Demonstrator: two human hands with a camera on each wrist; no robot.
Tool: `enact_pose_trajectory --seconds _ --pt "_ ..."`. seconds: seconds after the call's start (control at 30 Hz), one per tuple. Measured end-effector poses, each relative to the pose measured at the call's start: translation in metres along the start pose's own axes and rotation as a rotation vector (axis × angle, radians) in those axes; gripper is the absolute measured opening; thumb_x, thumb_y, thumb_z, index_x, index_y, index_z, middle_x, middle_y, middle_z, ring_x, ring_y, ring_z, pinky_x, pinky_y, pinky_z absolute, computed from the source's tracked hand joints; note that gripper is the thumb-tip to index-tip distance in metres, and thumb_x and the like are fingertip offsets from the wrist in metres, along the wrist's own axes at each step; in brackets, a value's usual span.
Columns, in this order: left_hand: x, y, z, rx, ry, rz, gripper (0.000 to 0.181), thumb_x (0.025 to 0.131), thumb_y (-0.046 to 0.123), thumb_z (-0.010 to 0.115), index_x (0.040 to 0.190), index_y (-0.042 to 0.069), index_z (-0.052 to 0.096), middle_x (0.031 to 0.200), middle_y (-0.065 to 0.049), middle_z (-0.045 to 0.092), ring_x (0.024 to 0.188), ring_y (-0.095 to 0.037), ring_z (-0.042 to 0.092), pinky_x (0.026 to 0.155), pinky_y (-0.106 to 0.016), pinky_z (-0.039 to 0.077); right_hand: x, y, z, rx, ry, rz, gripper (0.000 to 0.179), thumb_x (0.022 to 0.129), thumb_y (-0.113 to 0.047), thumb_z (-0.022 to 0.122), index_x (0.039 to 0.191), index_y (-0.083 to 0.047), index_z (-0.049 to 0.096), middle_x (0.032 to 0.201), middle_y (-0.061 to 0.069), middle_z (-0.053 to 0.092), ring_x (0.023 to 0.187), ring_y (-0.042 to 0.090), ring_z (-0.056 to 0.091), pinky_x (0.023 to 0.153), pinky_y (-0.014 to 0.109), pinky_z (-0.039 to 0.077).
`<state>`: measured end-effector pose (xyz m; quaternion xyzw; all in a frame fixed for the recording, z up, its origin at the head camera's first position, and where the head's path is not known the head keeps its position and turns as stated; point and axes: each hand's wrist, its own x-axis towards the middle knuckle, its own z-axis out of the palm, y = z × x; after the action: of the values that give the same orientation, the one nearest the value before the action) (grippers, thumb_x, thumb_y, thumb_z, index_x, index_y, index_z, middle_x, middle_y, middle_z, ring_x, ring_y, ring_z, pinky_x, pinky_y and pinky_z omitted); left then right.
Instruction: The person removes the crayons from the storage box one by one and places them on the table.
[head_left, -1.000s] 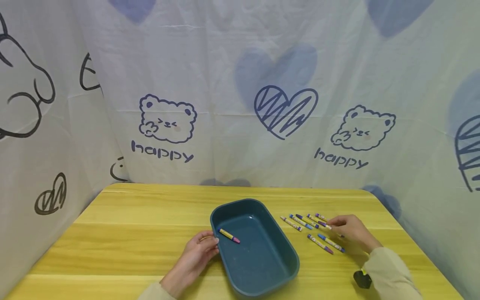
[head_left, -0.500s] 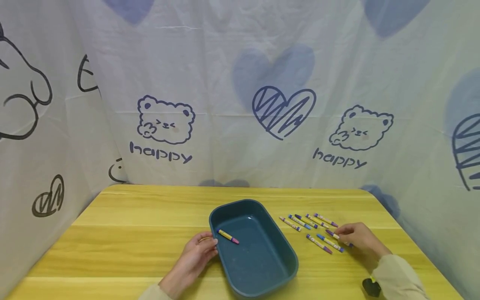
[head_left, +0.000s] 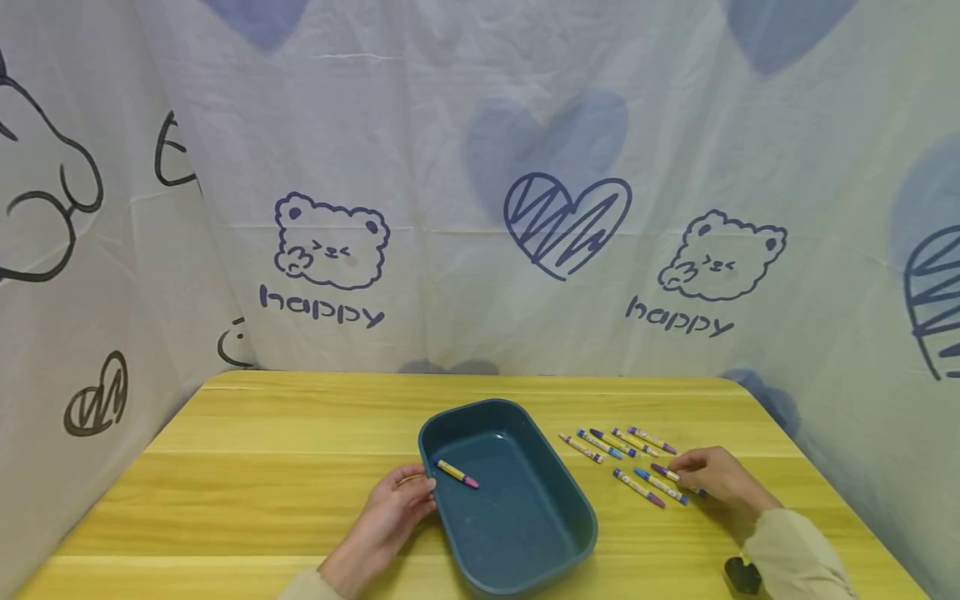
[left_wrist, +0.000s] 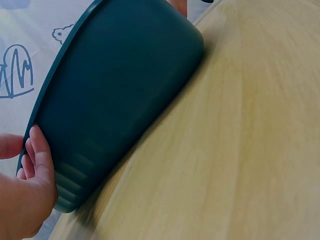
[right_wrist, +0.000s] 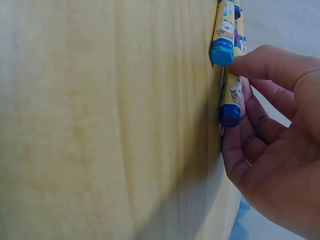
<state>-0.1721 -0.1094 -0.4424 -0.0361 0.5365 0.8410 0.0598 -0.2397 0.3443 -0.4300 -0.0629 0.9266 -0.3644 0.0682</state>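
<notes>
A dark teal plastic bin stands mid-table, with one pink-tipped crayon lying inside. My left hand grips the bin's left rim, thumb on one side of the wall and fingers on the other. To the right of the bin, my right hand pinches a purple-tipped crayon between thumb and fingers, low at the tabletop. Right beside it lies a blue-tipped crayon, whose flat end is near my thumb in the right wrist view. Another purple-tipped crayon lies just left of that one.
Several more crayons lie in a slanted row behind, near the bin's right wall. A small black object shows by the right sleeve. The wood-grain table ends at a printed curtain.
My right hand has drawn the purple-tipped crayon toward me and to the right, away from the back row and beside the blue-tipped one. The left hand stays on the bin.
</notes>
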Motion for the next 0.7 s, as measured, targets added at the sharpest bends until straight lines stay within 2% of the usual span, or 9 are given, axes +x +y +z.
enact_pose_trajectory --seconds 0.23,0.47,0.7 --pt "0.0 0.0 0.0 0.007 -0.001 -0.006 0.024 0.092 -0.004 0.052 0.113 -0.004 0.041 0.085 -0.004 0.054 0.074 -0.012 0.055 0.072 -0.023 0.05 -0.001 -0.003 0.002 0.01 0.012 -0.004 0.022 0.086 0.0 0.065 0.105 0.011 0.064 0.092 0.009 0.065 0.085 0.023 0.06 0.073 0.039 0.052" --pt "0.0 0.0 0.0 0.007 0.006 -0.007 0.026 0.092 -0.005 0.053 0.114 -0.006 0.04 0.084 -0.004 0.054 0.073 -0.012 0.055 0.071 -0.022 0.051 -0.002 -0.007 -0.001 0.031 0.017 -0.041 0.026 0.083 0.004 0.067 0.106 0.014 0.061 0.093 0.011 0.065 0.085 0.024 0.061 0.072 0.037 0.053" --pt "0.0 0.001 0.001 -0.007 0.008 -0.011 0.026 0.092 -0.005 0.053 0.114 -0.005 0.04 0.083 -0.003 0.055 0.072 -0.011 0.056 0.071 -0.022 0.051 0.0 -0.024 -0.007 -0.096 0.055 -0.049 0.025 0.087 -0.002 0.065 0.109 0.008 0.064 0.098 0.014 0.065 0.091 0.031 0.061 0.075 0.043 0.053"
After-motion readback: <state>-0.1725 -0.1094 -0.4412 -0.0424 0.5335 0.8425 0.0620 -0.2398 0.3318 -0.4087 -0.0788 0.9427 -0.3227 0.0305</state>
